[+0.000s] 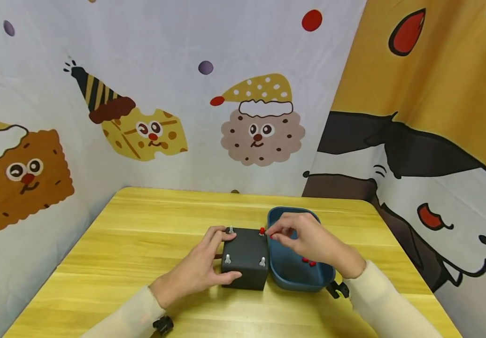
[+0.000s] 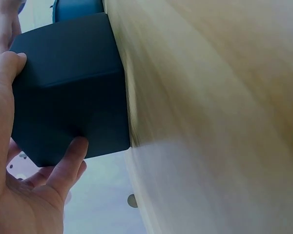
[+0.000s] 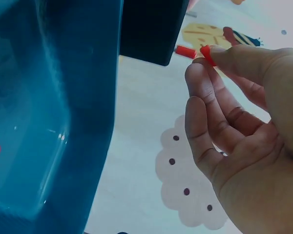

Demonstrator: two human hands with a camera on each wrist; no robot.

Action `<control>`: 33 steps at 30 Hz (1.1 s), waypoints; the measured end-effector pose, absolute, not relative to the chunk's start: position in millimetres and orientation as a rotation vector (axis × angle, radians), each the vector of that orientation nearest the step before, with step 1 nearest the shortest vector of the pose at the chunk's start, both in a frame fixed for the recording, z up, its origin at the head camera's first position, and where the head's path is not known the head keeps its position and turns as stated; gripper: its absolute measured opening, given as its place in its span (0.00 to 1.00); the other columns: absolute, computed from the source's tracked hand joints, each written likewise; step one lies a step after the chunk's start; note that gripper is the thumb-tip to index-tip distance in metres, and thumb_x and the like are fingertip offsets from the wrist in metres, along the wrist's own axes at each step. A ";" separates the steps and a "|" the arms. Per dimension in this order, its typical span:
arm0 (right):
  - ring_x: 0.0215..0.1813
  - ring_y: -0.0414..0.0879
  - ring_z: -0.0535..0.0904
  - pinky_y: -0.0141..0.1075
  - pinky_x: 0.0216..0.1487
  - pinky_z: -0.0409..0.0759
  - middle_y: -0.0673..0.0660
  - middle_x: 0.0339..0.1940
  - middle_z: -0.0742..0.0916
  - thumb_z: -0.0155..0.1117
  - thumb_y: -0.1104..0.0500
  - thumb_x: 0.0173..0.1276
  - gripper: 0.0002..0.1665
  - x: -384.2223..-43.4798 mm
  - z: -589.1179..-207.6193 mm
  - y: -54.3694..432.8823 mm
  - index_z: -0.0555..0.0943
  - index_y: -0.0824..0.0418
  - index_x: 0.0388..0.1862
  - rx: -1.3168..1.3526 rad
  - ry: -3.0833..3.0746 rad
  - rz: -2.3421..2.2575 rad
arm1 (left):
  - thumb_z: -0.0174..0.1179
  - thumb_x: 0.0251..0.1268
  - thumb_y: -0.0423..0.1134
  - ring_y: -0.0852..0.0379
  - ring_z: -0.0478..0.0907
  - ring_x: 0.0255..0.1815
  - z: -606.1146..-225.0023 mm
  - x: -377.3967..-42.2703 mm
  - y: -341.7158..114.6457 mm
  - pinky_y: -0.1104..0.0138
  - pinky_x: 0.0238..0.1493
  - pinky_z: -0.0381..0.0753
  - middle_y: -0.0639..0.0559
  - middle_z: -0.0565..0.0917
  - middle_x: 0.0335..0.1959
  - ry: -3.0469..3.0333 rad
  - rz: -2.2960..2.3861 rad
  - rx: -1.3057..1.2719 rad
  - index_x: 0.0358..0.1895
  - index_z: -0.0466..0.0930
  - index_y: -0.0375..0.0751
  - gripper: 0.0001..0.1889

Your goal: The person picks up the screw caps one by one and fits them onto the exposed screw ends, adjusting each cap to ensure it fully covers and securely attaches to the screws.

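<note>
A black box point(image 1: 246, 246) stands on the table with metal toggle switches on its top corners. A small red cap point(image 1: 262, 231) covers the far right switch; bare metal shows on the far left switch point(image 1: 231, 229), near left switch point(image 1: 227, 258) and near right switch point(image 1: 262, 261). My left hand point(image 1: 196, 267) grips the box from the left, thumb at the near side and fingers at the far left corner. Between thumb and fingertips, my right hand point(image 1: 306, 237) pinches another red cap point(image 3: 208, 55), close beside the capped switch and above the tray's left rim.
A blue tray point(image 1: 295, 284) stands right beside the box, with a few loose red caps point(image 1: 312, 264) on its floor. The wooden table point(image 1: 158, 211) runs back to a cartoon-printed cloth point(image 1: 200, 173) behind and to the right.
</note>
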State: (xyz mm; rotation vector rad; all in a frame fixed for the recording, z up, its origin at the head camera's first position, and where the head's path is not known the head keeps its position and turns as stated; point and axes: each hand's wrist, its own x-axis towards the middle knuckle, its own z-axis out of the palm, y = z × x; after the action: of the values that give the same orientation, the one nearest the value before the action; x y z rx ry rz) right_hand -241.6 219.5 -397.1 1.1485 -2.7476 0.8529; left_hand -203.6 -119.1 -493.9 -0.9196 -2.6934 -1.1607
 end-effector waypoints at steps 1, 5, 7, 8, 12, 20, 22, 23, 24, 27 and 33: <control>0.41 0.30 0.85 0.31 0.47 0.91 0.43 0.42 0.94 0.80 0.61 0.82 0.12 -239.5 -396.6 218.9 0.97 0.48 0.58 1.157 -2.741 0.861 | 0.83 0.71 0.64 0.44 0.89 0.74 -493.7 -203.6 -119.0 0.63 0.64 0.96 0.45 0.66 0.88 -2.694 -1.159 -0.918 0.86 0.68 0.52 0.49; 0.42 0.30 0.87 0.31 0.47 0.92 0.39 0.44 0.95 0.82 0.61 0.80 0.10 -232.3 -396.2 216.8 0.95 0.48 0.55 1.173 -2.709 0.865 | 0.83 0.71 0.64 0.44 0.89 0.73 -493.2 -203.5 -118.6 0.64 0.63 0.96 0.44 0.66 0.87 -2.696 -1.171 -0.907 0.87 0.68 0.53 0.49; 0.42 0.29 0.87 0.31 0.47 0.92 0.39 0.45 0.95 0.83 0.60 0.79 0.10 -228.8 -396.4 215.9 0.95 0.47 0.53 1.182 -2.686 0.865 | 0.83 0.71 0.65 0.44 0.89 0.73 -492.8 -203.9 -118.2 0.63 0.64 0.97 0.43 0.66 0.87 -2.693 -1.149 -0.900 0.87 0.69 0.53 0.49; 0.42 0.29 0.87 0.31 0.47 0.92 0.39 0.46 0.96 0.83 0.60 0.79 0.10 -227.2 -396.5 215.6 0.95 0.47 0.53 1.190 -2.672 0.865 | 0.82 0.71 0.65 0.44 0.89 0.73 -492.6 -204.0 -117.9 0.62 0.64 0.97 0.43 0.67 0.87 -2.692 -1.135 -0.897 0.87 0.69 0.53 0.49; 0.41 0.29 0.86 0.30 0.43 0.91 0.41 0.47 0.96 0.84 0.62 0.78 0.11 -221.2 -396.7 214.5 0.96 0.48 0.54 1.252 -2.616 0.898 | 0.82 0.71 0.66 0.44 0.89 0.72 -492.3 -204.2 -117.3 0.61 0.63 0.97 0.43 0.67 0.86 -2.687 -1.097 -0.894 0.86 0.69 0.52 0.49; 0.43 0.30 0.87 0.30 0.33 0.87 0.43 0.50 0.96 0.84 0.65 0.76 0.14 -212.9 -397.6 208.4 0.97 0.51 0.56 1.383 -2.545 0.944 | 0.81 0.72 0.66 0.45 0.89 0.72 -492.8 -202.9 -117.6 0.63 0.63 0.97 0.42 0.67 0.87 -2.695 -1.136 -0.892 0.87 0.69 0.52 0.48; 0.42 0.29 0.87 0.32 0.33 0.88 0.43 0.50 0.96 0.84 0.65 0.76 0.14 -211.7 -398.4 207.5 0.97 0.51 0.56 1.385 -2.550 0.941 | 0.81 0.72 0.65 0.45 0.89 0.73 -492.6 -203.1 -117.5 0.63 0.63 0.97 0.42 0.66 0.87 -2.697 -1.150 -0.892 0.87 0.69 0.52 0.49; 0.42 0.29 0.87 0.33 0.33 0.89 0.43 0.50 0.96 0.84 0.65 0.77 0.14 -211.4 -399.0 207.1 0.97 0.51 0.56 1.386 -2.554 0.939 | 0.81 0.72 0.66 0.45 0.89 0.73 -492.5 -203.0 -117.5 0.63 0.63 0.97 0.43 0.66 0.87 -2.699 -1.150 -0.890 0.87 0.69 0.52 0.49; 0.42 0.28 0.87 0.34 0.33 0.90 0.42 0.50 0.96 0.84 0.65 0.77 0.14 -210.9 -399.3 206.8 0.97 0.51 0.56 1.384 -2.561 0.937 | 0.81 0.72 0.66 0.45 0.88 0.73 -492.3 -202.9 -117.6 0.62 0.64 0.97 0.43 0.66 0.87 -2.701 -1.143 -0.887 0.87 0.69 0.53 0.49; 0.41 0.27 0.86 0.33 0.33 0.89 0.42 0.49 0.96 0.83 0.65 0.77 0.14 -210.0 -400.6 205.8 0.97 0.50 0.55 1.380 -2.571 0.923 | 0.81 0.72 0.66 0.45 0.88 0.74 -492.3 -202.1 -117.6 0.62 0.64 0.97 0.43 0.66 0.88 -2.705 -1.142 -0.881 0.87 0.69 0.53 0.49; 0.42 0.27 0.87 0.25 0.37 0.86 0.41 0.49 0.96 0.84 0.65 0.77 0.12 -208.8 -403.5 205.0 0.97 0.49 0.53 1.409 -2.548 0.902 | 0.82 0.72 0.64 0.44 0.88 0.74 -493.8 -200.7 -117.3 0.63 0.64 0.96 0.42 0.65 0.88 -2.702 -1.180 -0.884 0.87 0.69 0.52 0.49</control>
State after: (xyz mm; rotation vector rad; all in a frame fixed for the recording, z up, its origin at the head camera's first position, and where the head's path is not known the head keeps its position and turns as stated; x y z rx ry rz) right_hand -208.8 205.0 -403.5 1.4095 -2.5476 0.9025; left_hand -200.7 -117.3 -493.8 -0.8836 -2.7018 -1.1797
